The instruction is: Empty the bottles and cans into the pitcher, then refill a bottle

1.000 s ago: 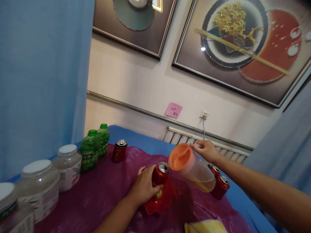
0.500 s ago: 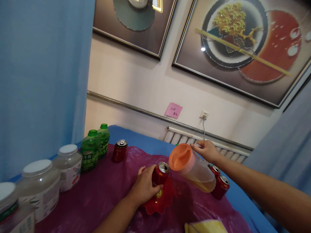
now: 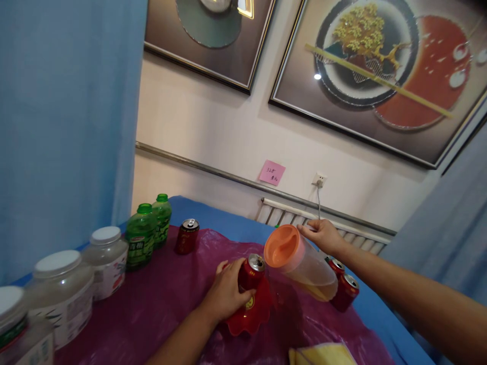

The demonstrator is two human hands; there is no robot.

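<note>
My left hand (image 3: 227, 291) is wrapped round a red drink can (image 3: 251, 274), whose silver top shows an opening. The can is upright on or over a red scalloped dish (image 3: 249, 320); its base is hidden. My right hand (image 3: 322, 235) grips a clear plastic pitcher (image 3: 314, 268) at the far side, its handle mostly out of sight. Tilted to the left, the pitcher has its orange lid (image 3: 281, 247) close beside the can top. Yellowish liquid lies along its lower side. I cannot make out any stream between lid and can.
Two red cans (image 3: 345, 293) stand behind the pitcher at right, another can (image 3: 187, 236) at back left. Green bottles (image 3: 140, 237) and white-lidded jars (image 3: 63, 294) line the left edge. A yellow cloth (image 3: 322, 355) lies in front on the purple plastic sheet (image 3: 160, 314).
</note>
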